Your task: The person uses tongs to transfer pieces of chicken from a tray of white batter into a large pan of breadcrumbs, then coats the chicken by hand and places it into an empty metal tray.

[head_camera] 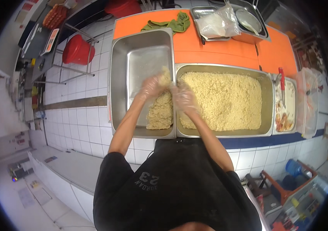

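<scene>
Both my hands wear thin clear plastic gloves. My left hand is over the right side of a deep steel pan, its fingers around a crumb-coated piece. Below it in that pan lie several coated pieces in a heap. My right hand hangs over the rim between the two pans, its fingertips close to the left hand; whether it holds anything is hidden. Beside it, a second steel pan is filled with pale yellow crumbs.
At the right stand a shallow tray with raw-looking pieces and a red-handled tool, then a clear plastic container. Behind the pans, a green cloth, a plastic bag of white powder and a sieve are on the orange counter.
</scene>
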The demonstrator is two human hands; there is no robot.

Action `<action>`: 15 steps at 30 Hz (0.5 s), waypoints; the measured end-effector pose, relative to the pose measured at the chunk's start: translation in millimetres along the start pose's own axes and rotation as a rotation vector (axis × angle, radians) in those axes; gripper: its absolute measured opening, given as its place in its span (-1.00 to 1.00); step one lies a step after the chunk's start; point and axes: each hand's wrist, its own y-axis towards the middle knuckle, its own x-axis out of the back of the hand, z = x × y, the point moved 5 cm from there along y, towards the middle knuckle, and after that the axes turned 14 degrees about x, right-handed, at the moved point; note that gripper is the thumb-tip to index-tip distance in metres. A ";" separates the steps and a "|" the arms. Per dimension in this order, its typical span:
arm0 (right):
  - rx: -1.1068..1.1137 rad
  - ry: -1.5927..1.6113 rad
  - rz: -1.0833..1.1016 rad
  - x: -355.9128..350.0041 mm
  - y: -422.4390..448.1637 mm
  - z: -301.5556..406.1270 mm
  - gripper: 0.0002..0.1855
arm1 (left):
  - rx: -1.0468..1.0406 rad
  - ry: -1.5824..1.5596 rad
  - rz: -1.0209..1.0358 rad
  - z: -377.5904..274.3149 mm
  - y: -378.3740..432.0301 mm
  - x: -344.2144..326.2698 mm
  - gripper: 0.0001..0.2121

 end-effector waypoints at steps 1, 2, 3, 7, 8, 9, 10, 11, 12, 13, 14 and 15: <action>-0.036 -0.020 0.021 -8.7 3.3 9.8 -0.47 | -0.134 0.216 0.032 -4.4 2.9 -13.9 -0.50; 0.048 -0.018 -0.115 -6.3 4.5 20.5 -0.49 | -0.100 0.213 0.132 2.6 0.6 -26.4 -0.57; 0.126 -0.023 -0.255 -2.7 3.5 23.8 -0.49 | -0.125 0.220 0.157 -2.5 9.9 -23.5 -0.57; 0.020 -0.179 -0.147 -17.9 -0.2 8.3 -0.37 | 0.197 -0.073 0.467 11.0 31.0 -32.2 -0.61; 0.065 -0.169 -0.125 -21.4 -1.6 7.5 -0.36 | 0.128 -0.170 0.340 10.1 32.2 -32.6 -0.61; 0.121 -0.158 -0.098 -24.1 -0.5 9.8 -0.36 | 0.127 -0.177 0.339 18.8 28.2 -48.4 -0.61; 0.124 -0.162 -0.094 -25.3 3.1 13.7 -0.36 | 0.030 -0.232 0.141 25.7 20.8 -59.4 -0.62; 0.029 -0.118 0.009 -32.5 6.0 10.4 -0.35 | -0.072 -0.282 -0.045 27.1 11.1 -64.5 -0.61; -0.042 -0.098 0.050 -35.1 3.7 0.6 -0.35 | -0.084 -0.285 -0.015 23.1 3.4 -72.7 -0.61; -0.106 -0.078 0.095 -38.1 1.6 -5.9 -0.35 | -0.078 -0.192 0.074 20.3 -4.8 -78.5 -0.62; -0.073 -0.050 0.027 -34.7 -0.1 -8.3 -0.33 | -0.075 -0.096 0.160 17.0 -8.5 -83.3 -0.63; -0.015 -0.018 -0.038 -30.9 3.2 0.5 -0.32 | -0.080 -0.093 0.154 24.4 -6.3 -82.8 -0.63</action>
